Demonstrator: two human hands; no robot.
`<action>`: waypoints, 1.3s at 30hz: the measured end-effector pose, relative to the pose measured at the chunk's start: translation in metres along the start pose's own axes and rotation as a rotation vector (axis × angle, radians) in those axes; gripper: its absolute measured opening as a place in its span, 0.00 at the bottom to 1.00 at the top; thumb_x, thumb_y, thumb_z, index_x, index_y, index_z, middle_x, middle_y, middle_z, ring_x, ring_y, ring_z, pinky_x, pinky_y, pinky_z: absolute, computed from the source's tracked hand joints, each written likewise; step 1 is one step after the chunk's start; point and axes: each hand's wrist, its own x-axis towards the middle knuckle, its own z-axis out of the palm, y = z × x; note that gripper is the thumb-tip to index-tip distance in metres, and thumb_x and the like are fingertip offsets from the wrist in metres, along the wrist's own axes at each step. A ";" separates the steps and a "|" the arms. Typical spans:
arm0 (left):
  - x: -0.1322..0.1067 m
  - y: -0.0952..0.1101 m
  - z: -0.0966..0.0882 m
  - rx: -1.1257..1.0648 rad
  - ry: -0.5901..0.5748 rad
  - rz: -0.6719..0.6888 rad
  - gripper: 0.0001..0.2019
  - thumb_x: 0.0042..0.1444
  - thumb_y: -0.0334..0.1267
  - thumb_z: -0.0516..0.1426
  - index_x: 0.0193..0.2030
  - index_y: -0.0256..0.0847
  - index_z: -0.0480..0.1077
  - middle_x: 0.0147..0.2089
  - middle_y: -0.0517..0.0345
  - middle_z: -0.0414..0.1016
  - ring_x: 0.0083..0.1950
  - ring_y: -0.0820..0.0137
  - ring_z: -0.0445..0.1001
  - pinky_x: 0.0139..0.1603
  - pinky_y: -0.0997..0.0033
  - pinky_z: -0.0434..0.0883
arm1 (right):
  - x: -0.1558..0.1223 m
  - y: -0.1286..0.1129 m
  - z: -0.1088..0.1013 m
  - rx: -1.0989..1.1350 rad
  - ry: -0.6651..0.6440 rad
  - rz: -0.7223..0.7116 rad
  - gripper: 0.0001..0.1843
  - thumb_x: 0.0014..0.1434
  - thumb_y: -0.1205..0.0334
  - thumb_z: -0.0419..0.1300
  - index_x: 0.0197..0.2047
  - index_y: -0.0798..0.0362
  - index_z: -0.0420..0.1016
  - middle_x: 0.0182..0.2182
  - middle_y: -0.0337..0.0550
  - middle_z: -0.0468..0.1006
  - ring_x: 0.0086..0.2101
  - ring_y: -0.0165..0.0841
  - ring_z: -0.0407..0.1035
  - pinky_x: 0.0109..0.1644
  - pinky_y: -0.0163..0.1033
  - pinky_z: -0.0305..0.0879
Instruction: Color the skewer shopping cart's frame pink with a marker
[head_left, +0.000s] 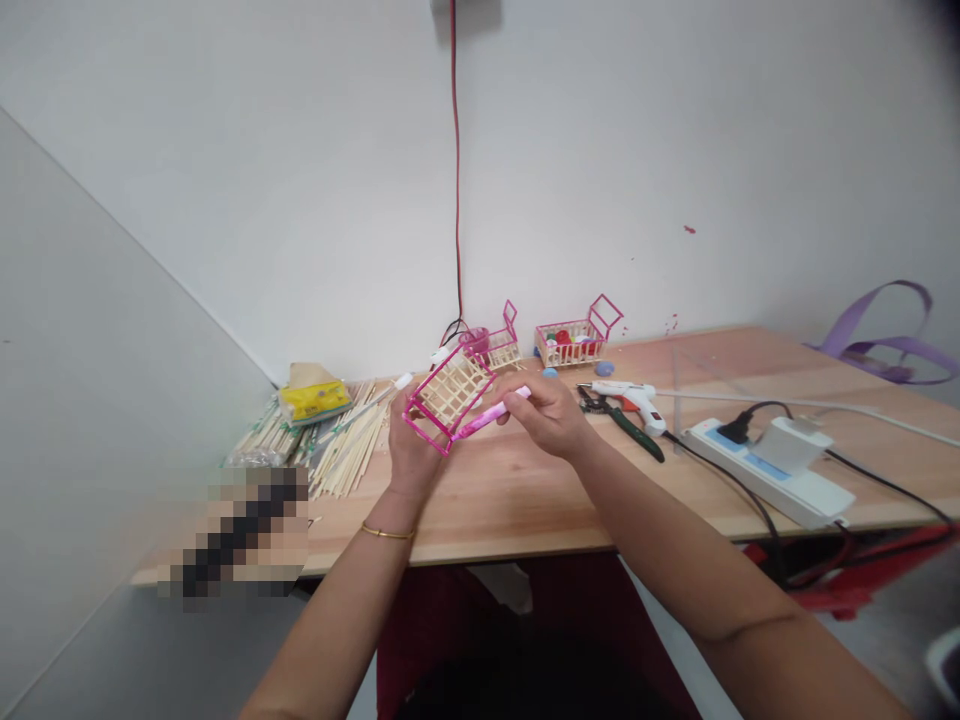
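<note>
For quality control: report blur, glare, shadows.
Head view: even light, no glare; top-right corner darkens; pixelated patch masks wooden table's left front; the pink-rimmed stick basket in the left hand and pink marker in the right hand look sharp.

I've got a plain white wall [300,150] behind the grip, a red cable [455,150] running down it, a wooden table [525,500] underneath, and a grey side wall [75,400] off left.

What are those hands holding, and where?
The left hand holds a pink-edged stick basket by its lower edge; the right hand pinches a pink marker at its upper end.
</note>
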 end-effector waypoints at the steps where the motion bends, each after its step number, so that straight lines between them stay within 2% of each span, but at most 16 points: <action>1: 0.000 0.001 0.000 -0.012 -0.002 -0.002 0.34 0.45 0.40 0.68 0.59 0.42 0.63 0.54 0.47 0.71 0.54 0.57 0.73 0.54 0.55 0.72 | 0.000 0.000 0.000 0.011 -0.001 -0.004 0.12 0.66 0.57 0.53 0.36 0.53 0.73 0.26 0.39 0.75 0.28 0.29 0.71 0.34 0.36 0.67; 8: -0.001 0.000 0.001 -0.042 -0.004 -0.051 0.34 0.45 0.39 0.68 0.59 0.42 0.63 0.55 0.47 0.70 0.54 0.57 0.73 0.55 0.54 0.72 | -0.001 0.001 0.000 -0.039 0.024 0.009 0.12 0.66 0.57 0.54 0.36 0.53 0.74 0.26 0.40 0.75 0.30 0.30 0.72 0.36 0.37 0.67; 14: -0.001 0.000 0.000 -0.032 -0.006 -0.046 0.34 0.44 0.40 0.68 0.59 0.42 0.63 0.55 0.47 0.70 0.55 0.57 0.72 0.56 0.53 0.71 | -0.001 0.002 0.000 -0.011 -0.007 0.024 0.13 0.66 0.56 0.53 0.35 0.53 0.74 0.26 0.40 0.75 0.29 0.30 0.71 0.36 0.38 0.67; 19: -0.003 -0.002 0.001 -0.041 -0.007 -0.045 0.33 0.46 0.39 0.67 0.59 0.42 0.62 0.55 0.47 0.70 0.54 0.58 0.73 0.55 0.54 0.72 | -0.001 0.003 0.000 -0.020 0.039 0.031 0.11 0.66 0.58 0.54 0.36 0.53 0.74 0.26 0.39 0.75 0.29 0.29 0.72 0.35 0.36 0.67; 24: -0.004 -0.002 0.001 -0.002 -0.001 -0.058 0.35 0.44 0.42 0.68 0.59 0.41 0.62 0.53 0.47 0.70 0.53 0.58 0.73 0.54 0.55 0.72 | -0.001 0.002 0.001 0.032 0.000 0.040 0.13 0.66 0.55 0.54 0.35 0.54 0.74 0.26 0.39 0.75 0.29 0.30 0.72 0.36 0.37 0.68; 33: -0.004 -0.003 0.002 -0.030 0.002 -0.068 0.34 0.46 0.41 0.67 0.59 0.41 0.61 0.53 0.46 0.69 0.53 0.58 0.73 0.53 0.56 0.72 | 0.000 0.004 0.001 0.073 0.039 0.061 0.14 0.66 0.52 0.54 0.37 0.52 0.74 0.26 0.39 0.76 0.28 0.30 0.72 0.35 0.37 0.69; 36: -0.005 -0.004 0.002 0.001 0.022 -0.069 0.35 0.46 0.41 0.67 0.60 0.41 0.61 0.55 0.45 0.69 0.56 0.57 0.71 0.54 0.54 0.71 | -0.001 0.005 0.000 0.003 0.086 0.045 0.14 0.66 0.51 0.54 0.40 0.52 0.74 0.29 0.41 0.78 0.32 0.32 0.73 0.39 0.39 0.70; 39: -0.006 -0.005 0.002 0.017 0.003 -0.067 0.36 0.44 0.41 0.68 0.61 0.41 0.61 0.58 0.44 0.67 0.59 0.55 0.69 0.56 0.53 0.70 | -0.001 0.006 0.001 -0.097 0.094 0.017 0.13 0.66 0.53 0.54 0.43 0.51 0.75 0.36 0.44 0.80 0.38 0.34 0.74 0.43 0.40 0.70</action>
